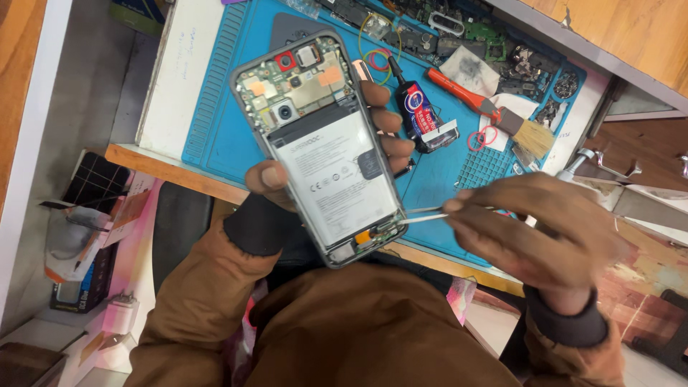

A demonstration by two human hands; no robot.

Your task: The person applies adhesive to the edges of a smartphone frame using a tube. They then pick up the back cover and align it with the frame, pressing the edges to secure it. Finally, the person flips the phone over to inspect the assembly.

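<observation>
My left hand (276,183) holds an opened smartphone (322,147) with its back cover off, showing a white battery, a green circuit board and camera modules. Its thumb rests on the phone's left edge and its fingers wrap round the right side. My right hand (534,229) grips thin metal tweezers (423,215), whose tips touch the lower right corner of the phone near an orange connector. Both hands are above the front edge of a blue work mat (215,122).
On the mat lie a red-handled brush (494,107), a small dark glue tube (419,115), rubber bands, phone parts and circuit boards at the back. A white charger and boxes sit on the lower left shelf. Metal drawer handles stand at the right.
</observation>
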